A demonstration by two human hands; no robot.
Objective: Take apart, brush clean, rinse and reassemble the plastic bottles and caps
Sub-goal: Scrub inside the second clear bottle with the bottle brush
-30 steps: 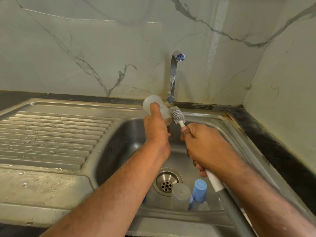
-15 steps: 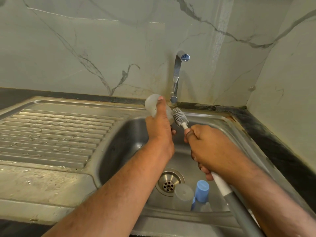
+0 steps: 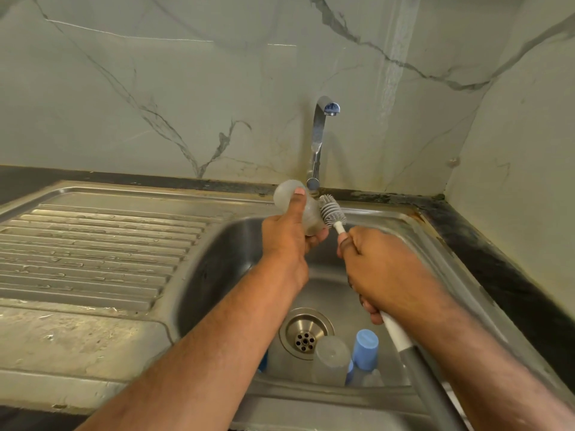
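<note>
Over the far half of the sink basin [image 3: 217, 269], the left hand [image 3: 287, 236] grips a frosted clear plastic bottle [image 3: 287, 194], its fingers wrapped round the lower body and the thumb lying along the bottle's side, with the closed end tilted up and away toward the back rim. The right hand [image 3: 382, 269] is clamped round the white part of the bottle brush [image 3: 332, 212] handle, whose grey end runs down past the near right corner of the basin. The grey bristle head lies against the right side of the bottle near its mouth, outside it, just below the base of the tap [image 3: 317, 141].

Compared with a second ago, both hands sit slightly higher and farther back over the basin, the brush head has stayed pressed beside the bottle, and the grips are unchanged. No water is seen running from the spout.

At the near edge of the basin floor, just right of the drain [image 3: 306, 332], lies another clear bottle [image 3: 331, 356], with a blue cap [image 3: 365, 348] standing just beside it on the right; neither has shifted. The ribbed drainboard [image 3: 93, 250] spreads to the left of the basin.
</note>
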